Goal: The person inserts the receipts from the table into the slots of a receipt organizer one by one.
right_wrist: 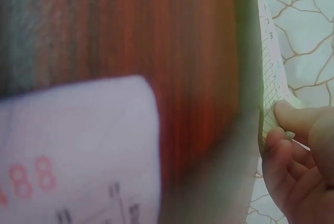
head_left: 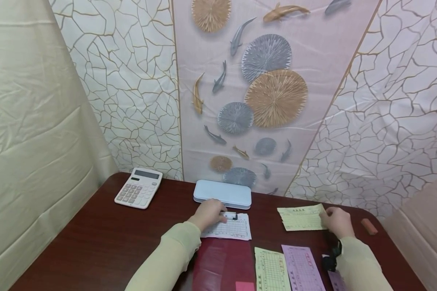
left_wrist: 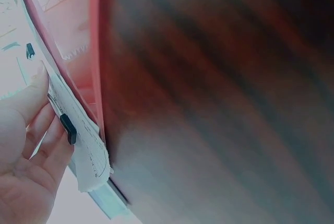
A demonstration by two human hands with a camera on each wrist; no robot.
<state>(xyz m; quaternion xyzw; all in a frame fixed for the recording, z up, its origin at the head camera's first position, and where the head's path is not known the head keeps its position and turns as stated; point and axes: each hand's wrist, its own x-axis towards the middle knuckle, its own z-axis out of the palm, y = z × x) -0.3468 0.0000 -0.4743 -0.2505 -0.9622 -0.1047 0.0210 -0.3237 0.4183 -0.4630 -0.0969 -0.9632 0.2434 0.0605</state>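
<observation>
My left hand (head_left: 209, 215) rests on a stack of white printed forms (head_left: 236, 230), fingertips at a metal paper fastener (head_left: 230, 215) with black end pieces. In the left wrist view the thumb and loosely bent fingers (left_wrist: 49, 145) lie beside the fastener's black end piece (left_wrist: 68, 128). At the right, my right hand (head_left: 338, 223) pinches the right end of a pale yellow slip (head_left: 302, 219) between thumb and fingers. The right wrist view shows that slip (right_wrist: 271, 67) edge-on.
The forms lie on a dark red folder (head_left: 222, 262). Right of it are a yellow-green form (head_left: 271, 268) and a purple form (head_left: 303, 266). Behind stand a light blue case (head_left: 223, 193) and a white calculator (head_left: 139, 188). A reddish block (head_left: 369, 226) lies far right.
</observation>
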